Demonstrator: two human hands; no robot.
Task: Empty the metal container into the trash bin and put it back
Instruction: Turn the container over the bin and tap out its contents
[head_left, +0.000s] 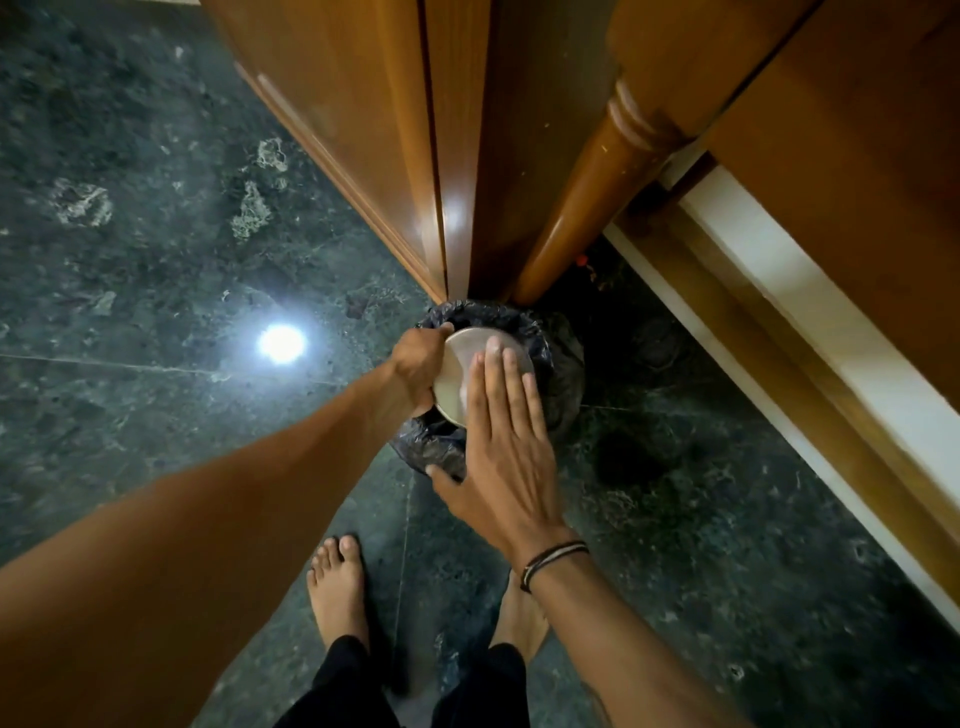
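Both arms reach out and down over the trash bin (447, 447), 2 bare forearms converging from the lower corners. The left hand (415, 371) is curled tight around the left edge of the metal container (457, 374), holding it upside down with its round flat base facing up, right over the bin's mouth. The right hand (501, 447) lies flat and spread, fingers (506, 384) straight and together, pressed on the container's base; it grips nothing, and the thumb sticks out to the left. A dark corded bracelet (553, 564) circles the right wrist. The bin, lined with a crumpled black bag, stands on a dark green marble floor (130, 208), tucked against a wooden cabinet corner (441, 156) and just beside a turned wooden leg (587, 182). A bright lamp reflection (282, 343) glares off the floor. 2 bare feet (337, 587) stand below.
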